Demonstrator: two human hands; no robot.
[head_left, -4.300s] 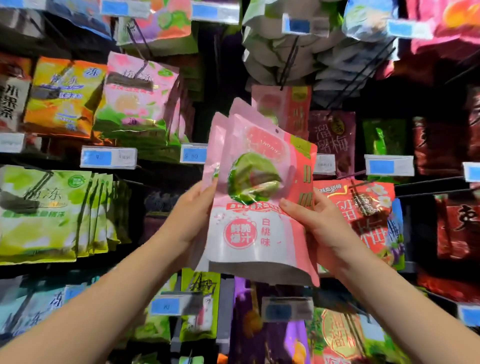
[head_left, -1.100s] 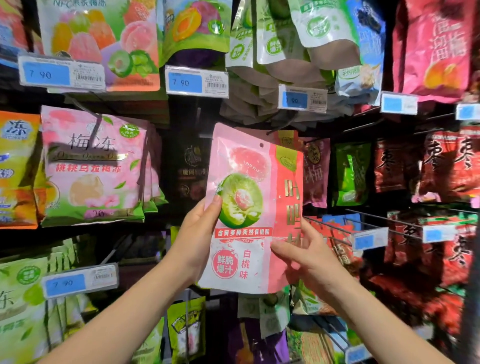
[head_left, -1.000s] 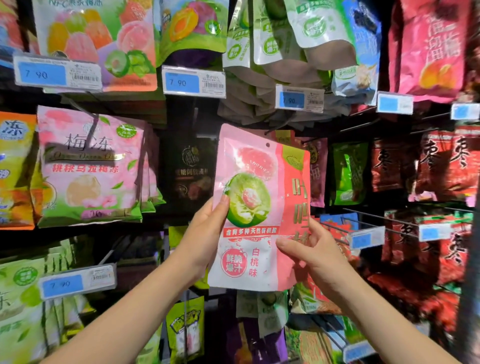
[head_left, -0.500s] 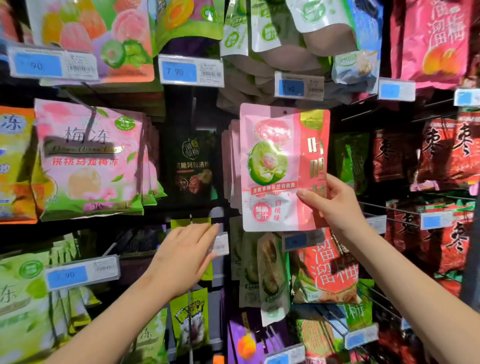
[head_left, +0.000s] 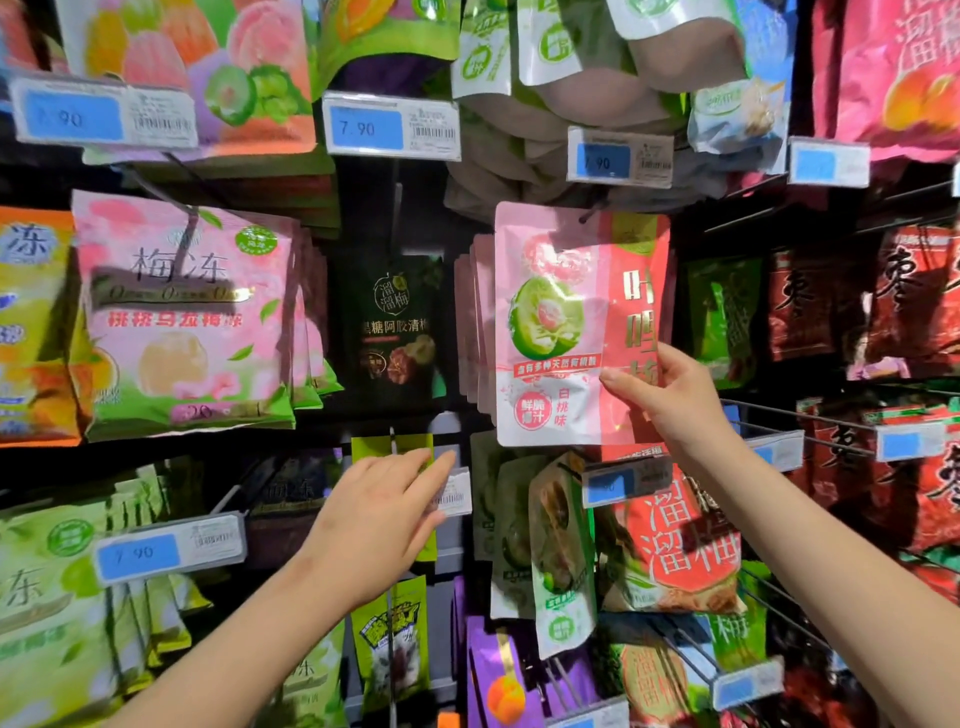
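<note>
Thumb on the front and fingers behind, the right hand (head_left: 670, 400) pinches the pink pouch (head_left: 550, 322) near its lower right corner. The pouch is held upright and flat to the camera in the middle of the display rack (head_left: 397, 208), its face showing a cut green fruit and a red band down the right side. Its top edge sits at the dark tip of a peg (head_left: 592, 212); whether it hangs on that peg cannot be told. Just behind its left edge, a row of matching pink pouches (head_left: 470, 322) hangs on the rack.

The left hand (head_left: 374, 519) is lower and to the left, well apart from the pouch, holding nothing, with its fingers straight and close together. Its fingertips overlap a small white price tag (head_left: 457, 493) and a yellow-green packet (head_left: 392, 447); whether they touch either is unclear.

Between the hands and higher up hangs a black pouch (head_left: 395, 332). Toward the rack's left edge is a large pink and green jelly bag (head_left: 182, 312). Below the right hand hangs a red pouch (head_left: 680, 540). A blue price label (head_left: 389, 127) sits above the black pouch.
</note>
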